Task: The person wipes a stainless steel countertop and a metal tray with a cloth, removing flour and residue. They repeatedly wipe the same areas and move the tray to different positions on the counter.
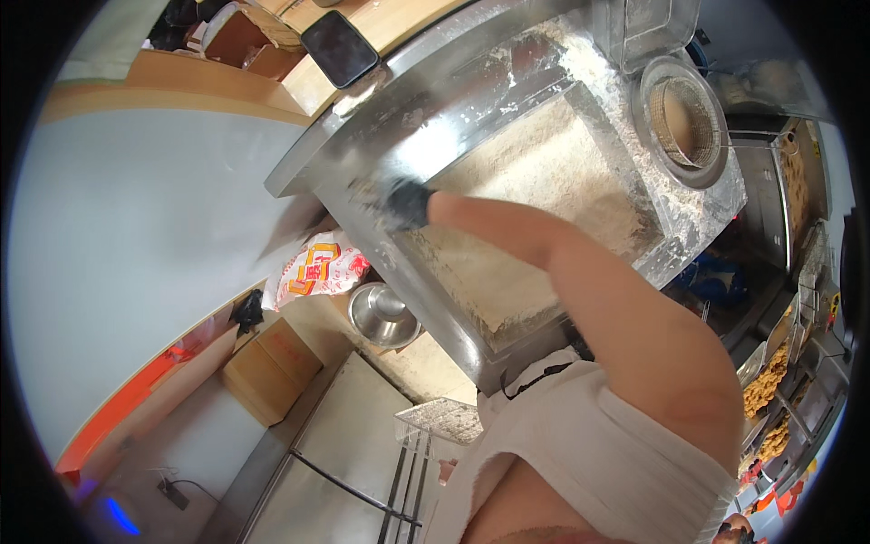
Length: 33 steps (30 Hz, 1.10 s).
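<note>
My right hand, in a dark glove, is over the metal rim at the left corner of a sunken bin of flour. Motion blur hides its fingers, so I cannot tell whether it holds anything. Pale flour-like smears show around the fingertips. Beside my white shirt, a wire fry basket shows low in the picture. A small bit of what looks like my left hand peeks out just below the basket; the shirt hides the rest, and its grip is unclear.
On the floury steel counter sits a round wire strainer in a metal bowl. A phone lies on the wooden ledge. Below are a printed bag, steel bowls and a cardboard box. Fried food fills trays at right.
</note>
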Motion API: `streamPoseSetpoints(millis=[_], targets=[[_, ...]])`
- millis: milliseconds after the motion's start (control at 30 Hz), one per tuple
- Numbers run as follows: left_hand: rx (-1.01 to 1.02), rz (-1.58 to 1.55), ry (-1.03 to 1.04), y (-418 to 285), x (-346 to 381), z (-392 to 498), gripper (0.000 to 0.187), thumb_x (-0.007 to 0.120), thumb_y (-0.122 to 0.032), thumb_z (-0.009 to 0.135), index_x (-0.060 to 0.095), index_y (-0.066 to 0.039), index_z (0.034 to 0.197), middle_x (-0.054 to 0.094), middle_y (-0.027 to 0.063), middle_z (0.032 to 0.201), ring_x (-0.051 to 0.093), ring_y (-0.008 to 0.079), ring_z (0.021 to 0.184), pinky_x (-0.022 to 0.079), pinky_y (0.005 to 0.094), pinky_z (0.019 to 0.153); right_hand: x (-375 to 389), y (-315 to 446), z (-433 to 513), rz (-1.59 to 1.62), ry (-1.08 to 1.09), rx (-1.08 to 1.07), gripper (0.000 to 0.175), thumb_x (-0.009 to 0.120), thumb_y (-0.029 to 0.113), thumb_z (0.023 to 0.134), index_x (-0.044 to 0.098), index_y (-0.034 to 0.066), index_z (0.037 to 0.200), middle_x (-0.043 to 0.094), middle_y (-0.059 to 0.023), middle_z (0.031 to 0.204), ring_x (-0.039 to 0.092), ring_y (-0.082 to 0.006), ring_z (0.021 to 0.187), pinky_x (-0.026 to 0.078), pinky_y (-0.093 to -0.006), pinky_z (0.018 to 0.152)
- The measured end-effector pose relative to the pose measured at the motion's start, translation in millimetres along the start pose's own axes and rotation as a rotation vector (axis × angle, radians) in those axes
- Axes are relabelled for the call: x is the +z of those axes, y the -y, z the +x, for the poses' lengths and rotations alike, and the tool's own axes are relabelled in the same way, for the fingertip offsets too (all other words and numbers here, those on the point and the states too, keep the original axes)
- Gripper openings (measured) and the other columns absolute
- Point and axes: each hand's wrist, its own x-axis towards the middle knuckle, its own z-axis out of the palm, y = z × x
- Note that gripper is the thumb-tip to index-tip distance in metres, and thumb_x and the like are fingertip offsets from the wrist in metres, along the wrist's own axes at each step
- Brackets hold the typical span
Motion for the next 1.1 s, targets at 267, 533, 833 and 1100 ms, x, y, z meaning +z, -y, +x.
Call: streamPoseSetpoints(millis=[267,533,833,1100], targets=[[0.034,0.006,-0.030,-13.0,-7.3,-9.7,0.053,0.042,-0.038,0.095,0.043,-0.007,0.052,0.043,0.0033,0.045,0.037,0.0135,0.036,0.028,0.0296,0.035,10.6,-29.7,43.2,-0.257,0.099,-0.020,0.061,0.056,0.039,0.079,0.047,0.0078,0.130,0.048,-0.0116,0.132,0.045,-0.0280,0.121,0.032,-0.0413,0.104],[0.082,-0.032,-0.016,-20.4,-1.0,2.8,0.053,0.043,-0.036,0.095,0.044,-0.006,0.052,0.044,0.0035,0.045,0.038,0.0136,0.036,0.029,0.0298,0.036,-212.1,-150.4,-82.2,-0.528,0.633,0.462,0.040,0.046,0.031,0.086,0.057,0.0122,0.120,0.061,-0.0134,0.111,0.057,-0.0300,0.102,0.044,-0.0405,0.091],[0.206,-0.047,-0.027,-35.3,7.9,-4.2,0.052,0.045,-0.034,0.094,0.045,-0.005,0.052,0.045,0.0038,0.045,0.038,0.0137,0.036,0.029,0.0300,0.036,-206.2,-113.5,-67.0,-1.258,0.320,0.485,0.027,0.049,0.029,0.083,0.061,0.0046,0.079,0.059,-0.0146,0.082,0.056,-0.0266,0.080,0.047,-0.0391,0.074],[0.359,-0.062,-0.091,-38.6,-14.9,-24.3,0.051,0.046,-0.032,0.094,0.046,-0.004,0.051,0.045,0.0040,0.045,0.039,0.0139,0.036,0.030,0.0302,0.036,-234.7,-116.6,-108.3,-0.492,0.591,0.838,0.051,0.048,0.035,0.089,0.048,0.0024,0.127,0.047,-0.0211,0.131,0.044,-0.0299,0.124,0.032,-0.0368,0.105]])
